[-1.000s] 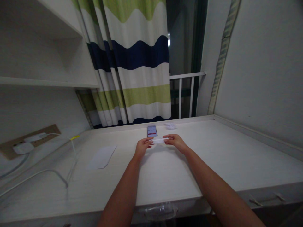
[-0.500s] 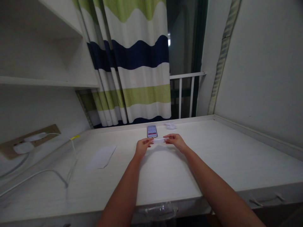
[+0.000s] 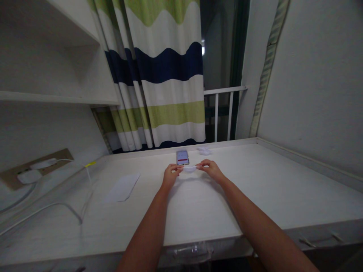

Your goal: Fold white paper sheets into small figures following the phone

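Observation:
A small piece of white paper (image 3: 190, 169) is stretched between my two hands, just above the desk. My left hand (image 3: 171, 176) pinches its left end, and the fingers of my right hand (image 3: 210, 170) are closed on the right end. The paper looks folded, with a straight upper edge and a part that bulges below it; its exact shape is too small to make out. Right behind it lies a phone (image 3: 182, 157) with a lit screen. Some crumpled white paper (image 3: 204, 151) rests further back, to the right of the phone.
Flat white sheets (image 3: 124, 187) lie on the white desk (image 3: 204, 211) to the left. White cables (image 3: 62, 206) run from wall sockets (image 3: 42, 166) along the left side. A striped curtain (image 3: 170, 90) hangs behind the desk, and a shelf (image 3: 56, 97) juts out at upper left.
The paper between my hands has changed shape: its lower part now bulges downward beneath a narrow upper edge. Both hands stay in nearly the same place.

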Available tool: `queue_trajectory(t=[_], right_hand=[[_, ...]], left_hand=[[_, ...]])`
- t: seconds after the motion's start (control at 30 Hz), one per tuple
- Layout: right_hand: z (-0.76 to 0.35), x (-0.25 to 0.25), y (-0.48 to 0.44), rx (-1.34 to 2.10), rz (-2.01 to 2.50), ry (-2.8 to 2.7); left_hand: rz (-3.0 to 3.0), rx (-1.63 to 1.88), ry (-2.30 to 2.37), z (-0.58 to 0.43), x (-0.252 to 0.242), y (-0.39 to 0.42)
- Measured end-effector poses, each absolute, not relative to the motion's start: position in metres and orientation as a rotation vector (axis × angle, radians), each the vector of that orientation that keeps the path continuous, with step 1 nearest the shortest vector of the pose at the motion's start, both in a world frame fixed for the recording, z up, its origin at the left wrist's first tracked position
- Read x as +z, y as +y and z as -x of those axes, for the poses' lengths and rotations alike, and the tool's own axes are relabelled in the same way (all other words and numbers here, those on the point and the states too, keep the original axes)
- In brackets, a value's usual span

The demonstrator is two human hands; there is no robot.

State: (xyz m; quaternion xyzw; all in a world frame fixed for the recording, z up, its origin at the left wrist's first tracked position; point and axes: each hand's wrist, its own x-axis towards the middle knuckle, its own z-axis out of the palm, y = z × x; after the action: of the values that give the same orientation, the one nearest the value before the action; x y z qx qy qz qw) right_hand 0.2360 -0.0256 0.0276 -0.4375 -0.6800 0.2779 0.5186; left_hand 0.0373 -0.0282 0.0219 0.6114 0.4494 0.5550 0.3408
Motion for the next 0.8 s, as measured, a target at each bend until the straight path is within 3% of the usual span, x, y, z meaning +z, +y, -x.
queue_trajectory(t=[0.4, 0.8], right_hand=[[-0.227, 0.022, -0.026, 0.926, 0.977, -1.703], [-0.221, 0.027, -0.032, 1.032, 1.032, -1.618]], left_hand=[[-1.814, 1.166, 1.13, -0.047, 0.024, -0.036], [-1.788, 1.201, 1.12, -0.045, 0.021, -0.033]])
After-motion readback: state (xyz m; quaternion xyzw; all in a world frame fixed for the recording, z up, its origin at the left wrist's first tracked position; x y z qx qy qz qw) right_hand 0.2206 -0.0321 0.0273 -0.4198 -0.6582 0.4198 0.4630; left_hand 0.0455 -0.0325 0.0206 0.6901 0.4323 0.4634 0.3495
